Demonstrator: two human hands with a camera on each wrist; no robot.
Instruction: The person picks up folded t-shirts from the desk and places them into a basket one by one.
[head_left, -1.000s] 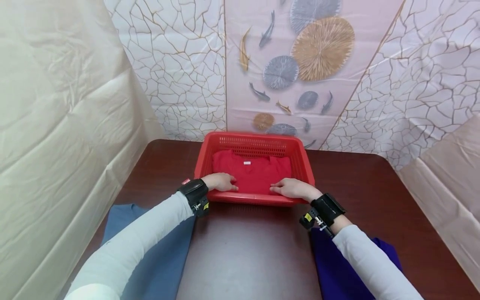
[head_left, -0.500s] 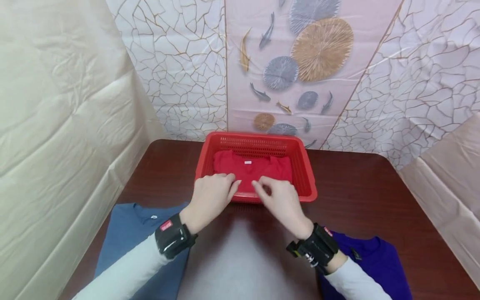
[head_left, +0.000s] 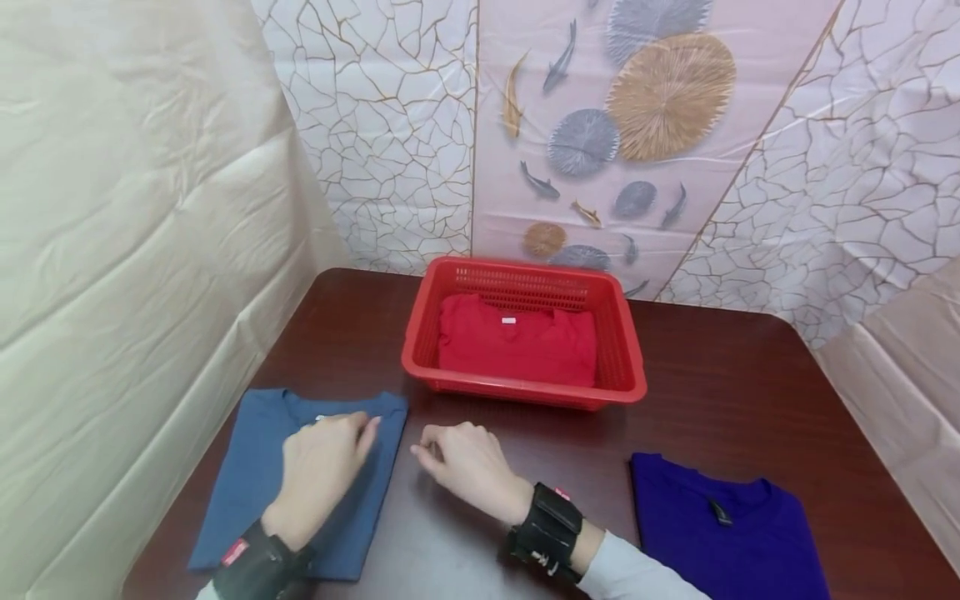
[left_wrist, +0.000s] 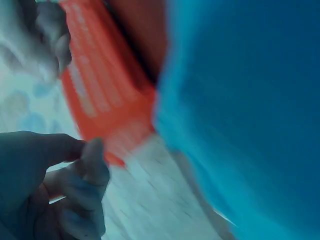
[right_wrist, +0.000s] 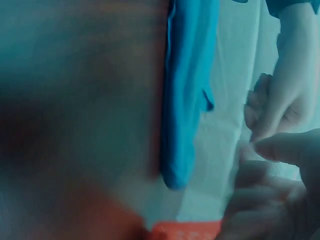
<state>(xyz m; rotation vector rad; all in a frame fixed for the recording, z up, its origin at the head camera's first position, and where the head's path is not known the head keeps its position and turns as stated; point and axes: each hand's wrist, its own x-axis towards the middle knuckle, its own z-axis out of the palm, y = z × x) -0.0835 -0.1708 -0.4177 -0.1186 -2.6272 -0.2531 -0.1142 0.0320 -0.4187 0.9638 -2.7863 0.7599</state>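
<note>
A folded blue T-shirt (head_left: 258,475) lies on the left of the table. My left hand (head_left: 322,458) hovers over it, near the neckline, its fingers loosely bent and holding nothing. In the left wrist view the thumb and fingertips (left_wrist: 92,160) come together beside the blue cloth. My right hand (head_left: 472,467) is in the air just right of that shirt, fingers loosely curled with nothing between them. A folded red shirt (head_left: 517,350) with a white neck label lies inside the red plastic basket (head_left: 525,387), beyond both hands.
A folded dark purple-blue T-shirt (head_left: 720,542) with a black neck label lies on the right of the brown table (head_left: 705,375). Patterned cloth (head_left: 375,125) hangs behind the table, and cream cloth (head_left: 150,275) hangs along its left side.
Both hands have left the red shirt in the basket and come back toward the left. The left hand is now over the blue shirt, the right hand beside it.
</note>
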